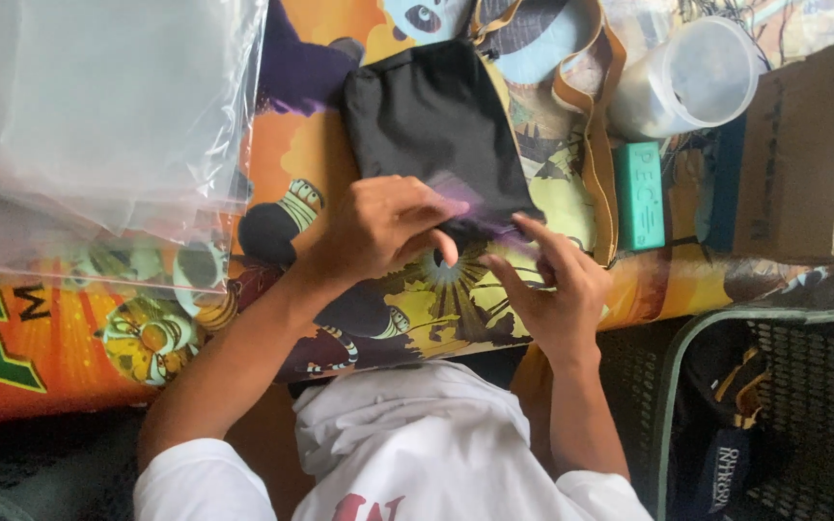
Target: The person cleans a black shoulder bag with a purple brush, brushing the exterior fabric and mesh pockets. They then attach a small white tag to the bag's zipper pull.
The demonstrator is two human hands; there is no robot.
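I can't see the black pouch's (433,121) lower edge under my left hand (378,227). Plastic bags (98,106) cut off upper left, box (808,145) cut off right.
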